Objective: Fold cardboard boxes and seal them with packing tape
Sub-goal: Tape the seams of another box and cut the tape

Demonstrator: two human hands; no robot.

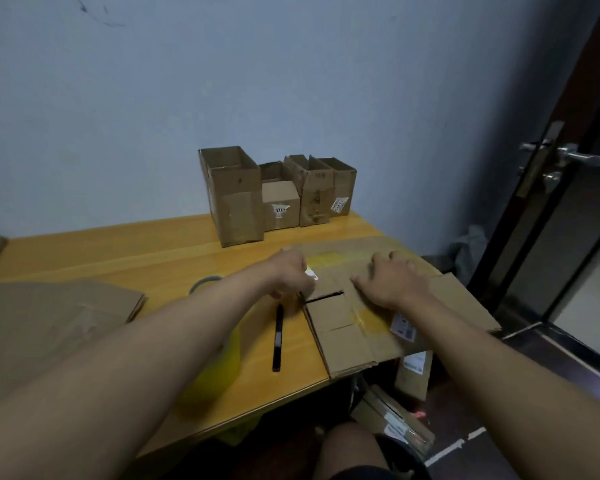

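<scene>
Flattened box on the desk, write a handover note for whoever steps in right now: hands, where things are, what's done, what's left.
Left hand: fingers curled at the flattened box's left edge; whether they grip it is blurred.
Right hand: open, pressing flat on the box.
Box lies unfolded at the table's right end, overhanging the edge.
Tape roll sits behind the left forearm; a black pen-like tool lies beside the box.
Done: four upright boxes stand by the wall, tops open.
Left: fold this box, tape it.

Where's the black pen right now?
In the head view the black pen lies on the yellow table, just left of the flattened cardboard box and below the left hand.
</scene>
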